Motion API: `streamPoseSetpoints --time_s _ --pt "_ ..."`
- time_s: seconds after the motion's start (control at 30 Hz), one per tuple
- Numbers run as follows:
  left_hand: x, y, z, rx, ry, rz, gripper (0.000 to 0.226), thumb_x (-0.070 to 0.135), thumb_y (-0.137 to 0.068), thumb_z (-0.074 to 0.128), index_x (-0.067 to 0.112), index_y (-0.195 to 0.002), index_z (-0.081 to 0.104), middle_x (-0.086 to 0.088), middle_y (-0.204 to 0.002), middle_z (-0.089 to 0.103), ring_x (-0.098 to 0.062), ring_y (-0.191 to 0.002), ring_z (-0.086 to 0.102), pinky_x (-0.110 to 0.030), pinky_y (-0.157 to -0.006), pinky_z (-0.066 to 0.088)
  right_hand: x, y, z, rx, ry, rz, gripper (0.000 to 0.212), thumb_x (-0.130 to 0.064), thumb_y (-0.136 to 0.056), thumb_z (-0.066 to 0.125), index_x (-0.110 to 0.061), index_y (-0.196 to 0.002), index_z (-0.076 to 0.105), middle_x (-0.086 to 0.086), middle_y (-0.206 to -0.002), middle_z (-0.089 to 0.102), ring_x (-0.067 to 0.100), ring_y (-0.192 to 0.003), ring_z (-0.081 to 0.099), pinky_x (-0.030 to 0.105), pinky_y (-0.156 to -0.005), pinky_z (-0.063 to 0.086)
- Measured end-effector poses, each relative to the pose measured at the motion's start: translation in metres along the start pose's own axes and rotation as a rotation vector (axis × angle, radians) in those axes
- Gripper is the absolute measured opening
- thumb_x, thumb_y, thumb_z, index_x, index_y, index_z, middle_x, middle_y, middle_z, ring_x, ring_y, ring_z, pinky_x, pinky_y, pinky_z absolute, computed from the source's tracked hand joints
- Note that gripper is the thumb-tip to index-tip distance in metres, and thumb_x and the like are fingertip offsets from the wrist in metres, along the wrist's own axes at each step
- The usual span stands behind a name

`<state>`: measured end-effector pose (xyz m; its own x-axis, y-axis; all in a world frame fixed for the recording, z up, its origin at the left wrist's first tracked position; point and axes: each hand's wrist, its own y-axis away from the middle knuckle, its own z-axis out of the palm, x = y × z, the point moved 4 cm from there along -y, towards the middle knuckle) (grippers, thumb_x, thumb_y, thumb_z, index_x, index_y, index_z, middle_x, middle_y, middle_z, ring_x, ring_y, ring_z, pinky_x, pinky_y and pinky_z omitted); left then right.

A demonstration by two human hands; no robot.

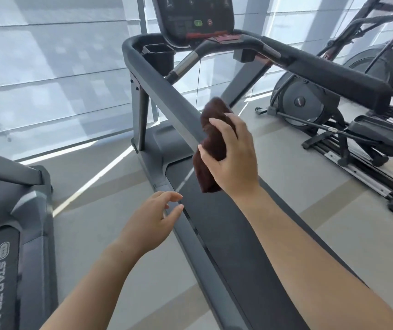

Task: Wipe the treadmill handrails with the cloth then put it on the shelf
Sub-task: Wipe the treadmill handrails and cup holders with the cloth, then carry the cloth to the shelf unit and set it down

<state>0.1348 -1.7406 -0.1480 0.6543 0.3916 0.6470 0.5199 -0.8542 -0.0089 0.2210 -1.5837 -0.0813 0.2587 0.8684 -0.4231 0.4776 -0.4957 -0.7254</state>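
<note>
A dark brown cloth [212, 144] is bunched in my right hand [232, 151], which presses it against the near end of the treadmill's left handrail [164, 91]. That grey rail slopes up and away to the console [193, 17]. The right handrail [329, 70] runs from the console toward the right, untouched. My left hand [155, 217] hovers lower down with its fingers loosely spread and nothing in it, just above the treadmill's left side rail. No shelf is in view.
The black treadmill belt [233, 229] runs beneath my arms. A second treadmill [12, 234] stands at the left. An elliptical trainer [348, 120] stands at the right. Window blinds [47, 67] fill the wall behind. Grey floor [109, 222] lies between the machines.
</note>
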Motion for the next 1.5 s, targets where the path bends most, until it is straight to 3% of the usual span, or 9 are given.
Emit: streamPoseSetpoints --time_s 0.07,0.13,0.33,0.53,0.73,1.0,1.23,1.37,1.5 --pt "0.000 -0.002 -0.002 0.006 -0.003 -0.011 0.027 0.038 -0.093 0.044 0.031 -0.118 0.053 0.017 -0.115 0.050 -0.002 -0.098 0.050 -0.016 -0.077 0.035 -0.005 -0.017 0.024 -0.194 0.181 -0.045 0.045 -0.033 -0.080 0.068 -0.018 -0.120 0.054 0.012 -0.131 0.050 0.034 -0.117 0.047 0.052 -0.094 0.044" --pt "0.000 -0.003 -0.002 0.004 -0.007 -0.015 0.028 0.038 -0.093 0.044 0.030 -0.118 0.053 0.017 -0.115 0.049 -0.003 -0.098 0.051 -0.019 -0.080 0.035 -0.004 -0.020 0.043 -0.346 0.369 -0.032 0.045 -0.036 -0.080 0.067 -0.022 -0.121 0.052 0.008 -0.133 0.047 0.035 -0.119 0.043 0.057 -0.093 0.042" --pt "0.010 0.000 -0.003 0.019 -0.027 0.018 0.031 0.038 -0.093 0.043 0.028 -0.121 0.052 0.017 -0.118 0.049 -0.002 -0.099 0.048 -0.015 -0.079 0.033 0.006 0.013 0.036 -0.254 0.330 0.041 0.044 -0.028 -0.075 0.074 -0.020 -0.114 0.056 0.010 -0.135 0.046 0.037 -0.123 0.040 0.060 -0.089 0.044" --pt "0.038 0.020 0.011 -0.020 -0.013 0.090 0.029 0.034 -0.094 0.045 0.026 -0.121 0.053 0.013 -0.116 0.052 -0.003 -0.099 0.049 -0.018 -0.082 0.033 0.038 0.087 -0.014 -0.177 0.109 0.259 0.045 -0.019 -0.073 0.075 -0.019 -0.115 0.058 0.006 -0.130 0.049 0.030 -0.110 0.049 0.049 -0.086 0.050" --pt "0.095 0.059 0.066 -0.126 -0.010 0.272 0.028 0.033 -0.092 0.048 0.025 -0.117 0.057 0.009 -0.115 0.056 -0.009 -0.098 0.055 -0.023 -0.083 0.038 0.052 0.209 -0.111 -0.170 -0.018 0.591 0.042 -0.026 -0.079 0.071 -0.029 -0.117 0.055 -0.011 -0.130 0.044 0.018 -0.116 0.046 0.025 -0.097 0.037" --pt "0.231 0.207 0.197 -0.499 -0.038 0.669 0.032 0.038 -0.091 0.046 0.029 -0.120 0.054 0.015 -0.121 0.053 -0.004 -0.102 0.054 -0.024 -0.083 0.039 -0.012 0.413 -0.315 0.150 0.148 0.910 0.042 -0.030 -0.079 0.071 -0.030 -0.118 0.054 -0.016 -0.131 0.043 0.006 -0.122 0.042 0.021 -0.104 0.032" --pt "0.336 0.433 0.320 -0.934 0.000 1.080 0.033 0.036 -0.091 0.046 0.026 -0.122 0.054 0.009 -0.123 0.056 -0.008 -0.106 0.054 -0.025 -0.085 0.039 -0.131 0.602 -0.486 0.494 0.432 1.223 0.045 -0.030 -0.077 0.066 -0.024 -0.120 0.055 -0.009 -0.131 0.043 0.010 -0.122 0.043 0.018 -0.104 0.029" --pt "0.377 0.560 0.366 -1.192 -0.020 1.275 0.034 0.034 -0.092 0.046 0.023 -0.124 0.053 0.006 -0.126 0.054 -0.009 -0.106 0.052 -0.026 -0.085 0.040 -0.209 0.689 -0.552 0.688 0.618 1.381 0.045 -0.028 -0.080 0.069 -0.025 -0.122 0.053 -0.008 -0.133 0.040 0.014 -0.122 0.042 0.020 -0.103 0.030" --pt "0.411 0.648 0.402 -1.280 -0.096 1.476 0.036 0.038 -0.092 0.044 0.025 -0.125 0.051 0.003 -0.128 0.054 -0.013 -0.107 0.054 -0.029 -0.086 0.044 -0.258 0.750 -0.592 0.863 0.747 1.489 0.045 -0.029 -0.082 0.069 -0.028 -0.123 0.051 -0.009 -0.135 0.038 0.012 -0.125 0.040 0.022 -0.104 0.030"
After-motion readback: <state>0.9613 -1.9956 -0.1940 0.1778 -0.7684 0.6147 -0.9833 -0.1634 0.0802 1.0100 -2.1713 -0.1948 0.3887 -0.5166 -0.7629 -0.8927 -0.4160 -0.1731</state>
